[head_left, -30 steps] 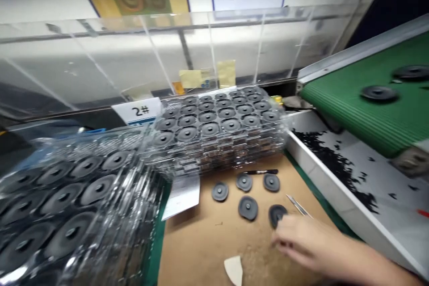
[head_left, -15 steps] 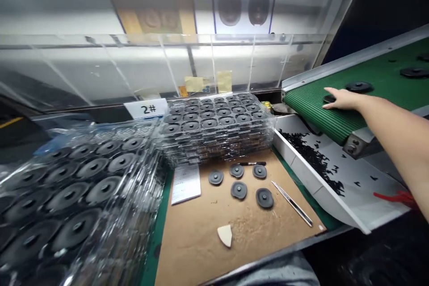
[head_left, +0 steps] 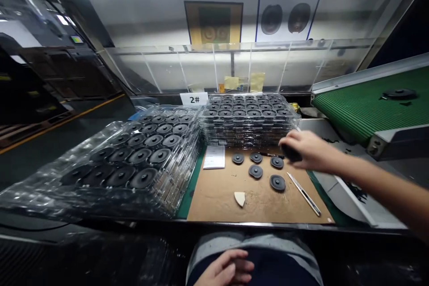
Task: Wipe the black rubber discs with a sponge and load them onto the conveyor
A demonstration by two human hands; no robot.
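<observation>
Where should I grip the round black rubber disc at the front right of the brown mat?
Probably best from directly above, with the fingers pinching opposite sides of the rim of the round black rubber disc. It lies flat on the brown cardboard mat, with open space around it, and its raised central stud looks small for a secure hold.

Dude, the cardboard mat (head_left: 214, 201) was plain tan, with matte black rubber discs (head_left: 255, 171) on it and a cream chip (head_left: 239, 198) near its front edge. Right of it, a green conveyor belt (head_left: 355, 107) showed tight ribbed stripes, and behind it hung a blue-framed poster (head_left: 288, 15).
</observation>
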